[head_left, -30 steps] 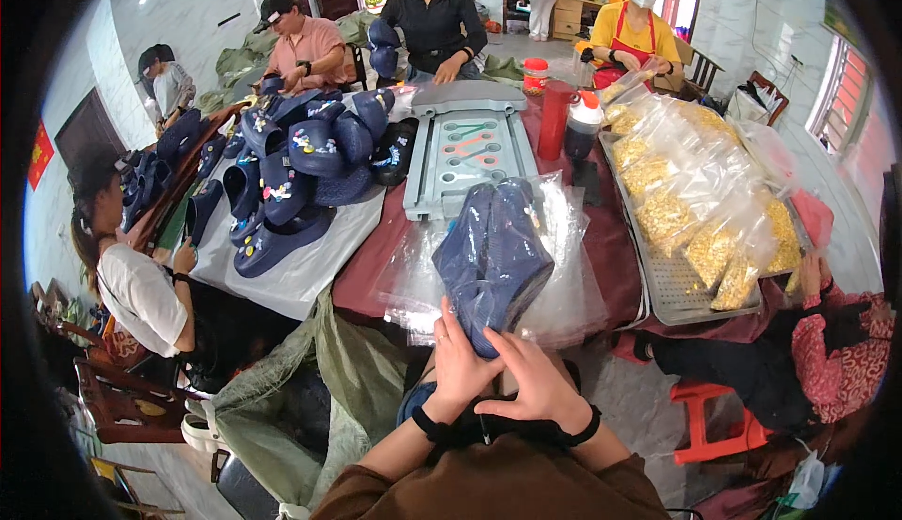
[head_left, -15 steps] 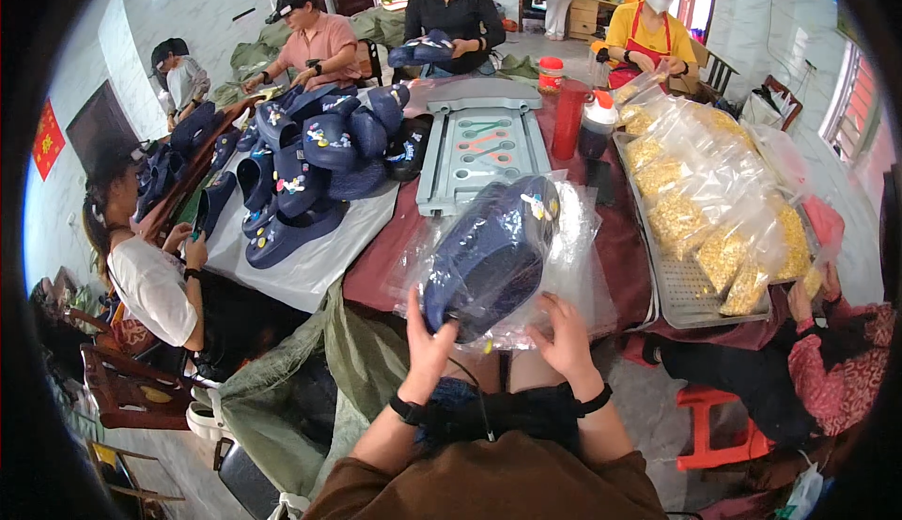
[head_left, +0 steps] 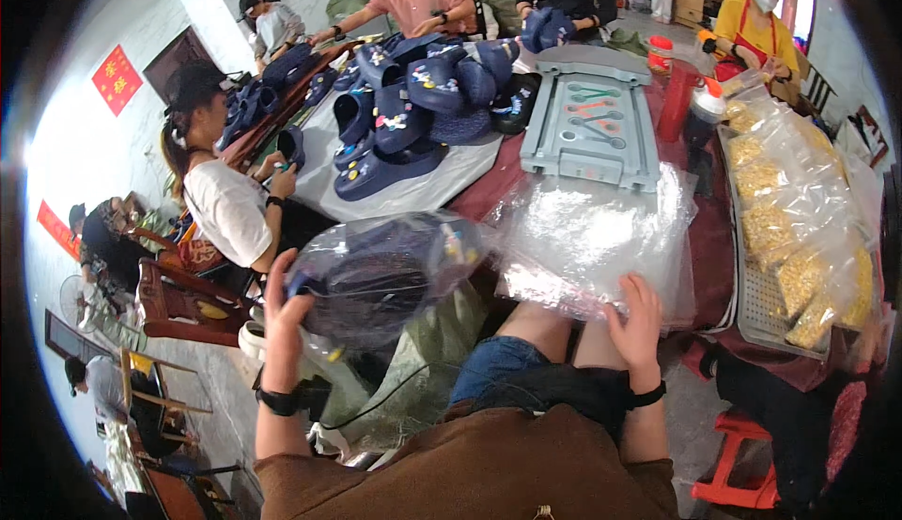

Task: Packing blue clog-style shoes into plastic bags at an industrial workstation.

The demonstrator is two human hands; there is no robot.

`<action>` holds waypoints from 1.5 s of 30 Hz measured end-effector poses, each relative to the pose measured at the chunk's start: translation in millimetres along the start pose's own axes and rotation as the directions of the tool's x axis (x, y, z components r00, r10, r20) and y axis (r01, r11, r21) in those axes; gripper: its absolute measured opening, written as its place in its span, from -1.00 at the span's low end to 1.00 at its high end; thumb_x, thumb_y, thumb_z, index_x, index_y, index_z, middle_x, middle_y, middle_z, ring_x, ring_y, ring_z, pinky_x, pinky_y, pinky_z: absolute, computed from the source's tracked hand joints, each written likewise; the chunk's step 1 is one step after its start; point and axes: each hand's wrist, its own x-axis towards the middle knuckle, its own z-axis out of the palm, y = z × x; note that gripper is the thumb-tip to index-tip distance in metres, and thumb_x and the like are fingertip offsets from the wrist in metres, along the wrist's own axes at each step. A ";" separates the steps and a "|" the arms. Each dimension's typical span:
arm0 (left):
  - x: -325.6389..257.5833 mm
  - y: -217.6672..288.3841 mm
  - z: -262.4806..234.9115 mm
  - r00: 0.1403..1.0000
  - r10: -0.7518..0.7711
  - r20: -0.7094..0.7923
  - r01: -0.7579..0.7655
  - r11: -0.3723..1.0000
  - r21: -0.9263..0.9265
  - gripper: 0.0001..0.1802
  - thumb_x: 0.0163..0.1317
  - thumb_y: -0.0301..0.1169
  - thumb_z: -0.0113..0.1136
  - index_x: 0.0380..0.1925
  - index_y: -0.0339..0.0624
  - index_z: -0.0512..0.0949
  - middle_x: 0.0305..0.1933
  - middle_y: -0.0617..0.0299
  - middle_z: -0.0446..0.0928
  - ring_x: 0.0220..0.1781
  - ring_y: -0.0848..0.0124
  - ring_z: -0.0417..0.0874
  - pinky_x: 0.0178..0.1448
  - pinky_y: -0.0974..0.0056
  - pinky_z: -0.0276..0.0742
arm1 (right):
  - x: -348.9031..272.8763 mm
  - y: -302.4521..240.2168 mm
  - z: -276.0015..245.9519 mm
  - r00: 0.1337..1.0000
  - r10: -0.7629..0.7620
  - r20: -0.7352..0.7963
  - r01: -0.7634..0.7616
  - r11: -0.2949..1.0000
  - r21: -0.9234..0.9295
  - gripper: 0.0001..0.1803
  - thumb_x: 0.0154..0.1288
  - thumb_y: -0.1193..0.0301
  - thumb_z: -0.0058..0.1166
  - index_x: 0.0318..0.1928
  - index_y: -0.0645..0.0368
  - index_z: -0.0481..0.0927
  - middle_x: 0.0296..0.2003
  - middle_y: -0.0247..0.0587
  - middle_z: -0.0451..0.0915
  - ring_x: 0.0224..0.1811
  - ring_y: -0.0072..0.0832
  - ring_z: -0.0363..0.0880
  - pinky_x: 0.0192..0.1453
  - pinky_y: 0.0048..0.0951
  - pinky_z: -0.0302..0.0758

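The left hand (head_left: 282, 318) is gripping the bagged pair of navy clogs (head_left: 381, 276), holding it out to the person's left, off the counter (head_left: 489, 191). The right hand (head_left: 639, 318) is lying flat, fingers spread, on the stack of clear plastic bags (head_left: 592, 238) at the counter's near edge, well apart from the bagged clogs.

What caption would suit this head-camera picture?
Left hand holds a bagged pair of navy clogs; right hand rests on a stack of clear bags.
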 end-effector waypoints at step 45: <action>-11.3 -371.4 20.3 0.453 -0.829 0.327 0.043 0.387 0.921 -0.60 0.18 -0.07 0.19 -0.40 -0.20 0.74 -0.29 0.03 0.74 -0.23 0.10 0.75 -0.14 0.00 0.57 | -3.1 -6.5 19.7 0.992 -0.038 -0.122 0.032 0.998 -0.049 -0.42 0.25 0.32 0.26 0.26 0.22 0.48 0.33 0.01 0.44 0.36 0.01 0.36 0.41 0.03 0.25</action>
